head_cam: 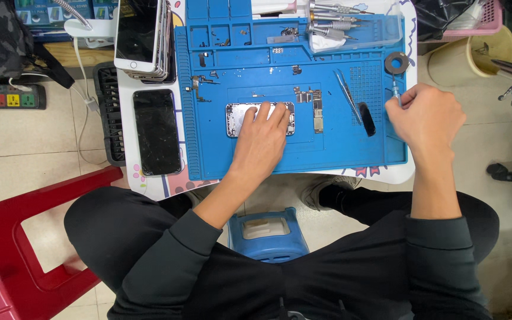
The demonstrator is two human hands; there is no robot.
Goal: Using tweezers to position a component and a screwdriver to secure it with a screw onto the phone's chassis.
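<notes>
Head view. We look straight down on a low white table (410, 172) covered by a blue work mat (280, 157). Our left hand (260, 139) lies flat on an opened phone (238, 118) at the mat's middle, fingers together and pressing its right half; the left half of the shell shows bare beyond the fingertips. Our right hand (425, 118) sits at the mat's right edge, thumb and forefinger pinched on a thin screwdriver (396, 92), whose tip points up toward a dark ring (396, 62) on the table corner. The screwdriver and the phone are well apart, with a circuit board (317, 112), tweezers (347, 95) and a black oval tool (367, 118) between them.

Left of the mat lies a dark phone (157, 131); above it, a stack of phones (143, 35). A clear tray of metal tools (351, 26) stands at the mat's top right.

Risks, as we judge them: small screws and brackets lie loose on the mat near the phone, and a sweep of the left wrist could scatter them. The flat press could slide the shell on the mat. Bringing the screwdriver across could catch the tweezers or the bare board.
</notes>
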